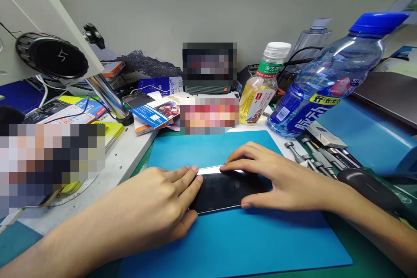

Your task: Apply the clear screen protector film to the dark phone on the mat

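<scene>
A black smartphone [221,191] lies flat, screen up, on a blue work mat [234,234]. My left hand [159,204] clasps its left end, fingers over the top edge and thumb under the near edge. My right hand [276,178] covers the phone's right end, fingers stretched along the far edge and thumb against the near edge. Both hands press on the phone, which stays on the mat.
A microscope [48,47] stands at the left over cluttered boxes. A yellow drink bottle [260,91] and a blue-capped water bottle [325,78] stand behind the mat. Screwdrivers [312,156] and a black mouse [365,182] lie at the right.
</scene>
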Motion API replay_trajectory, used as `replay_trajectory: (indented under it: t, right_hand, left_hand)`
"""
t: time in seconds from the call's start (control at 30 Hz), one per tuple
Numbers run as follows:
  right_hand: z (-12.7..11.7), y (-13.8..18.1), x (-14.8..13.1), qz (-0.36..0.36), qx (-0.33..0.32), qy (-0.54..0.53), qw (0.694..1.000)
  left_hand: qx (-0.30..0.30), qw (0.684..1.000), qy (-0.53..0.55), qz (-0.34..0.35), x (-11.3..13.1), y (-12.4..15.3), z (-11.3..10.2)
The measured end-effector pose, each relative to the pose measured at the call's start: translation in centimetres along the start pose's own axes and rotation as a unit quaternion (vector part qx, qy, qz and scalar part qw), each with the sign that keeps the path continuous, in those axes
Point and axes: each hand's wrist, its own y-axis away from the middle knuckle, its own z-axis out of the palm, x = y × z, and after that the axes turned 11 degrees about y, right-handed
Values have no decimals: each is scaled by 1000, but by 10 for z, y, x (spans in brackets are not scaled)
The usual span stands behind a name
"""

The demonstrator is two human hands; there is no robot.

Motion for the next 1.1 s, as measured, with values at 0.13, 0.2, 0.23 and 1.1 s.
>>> replay_trajectory:
  t: [0.13, 0.2, 0.23, 1.1]
  right_hand:
    - [0, 0, 0, -3, 0, 4, 1000]
    - [-1, 0, 0, -1, 0, 4, 1000]
    - [-1, 0, 0, 0, 0, 3, 1000]
    - [0, 1, 0, 5, 0, 4, 1000]
  left_hand:
    - [-2, 1000, -6, 1, 1, -1, 0]
    - [-1, 1000, -11, 1, 2, -1, 1]
    - [0, 1000, -13, 1, 2, -1, 1]
    - [-16, 999, -41, 3, 7, -1, 5]
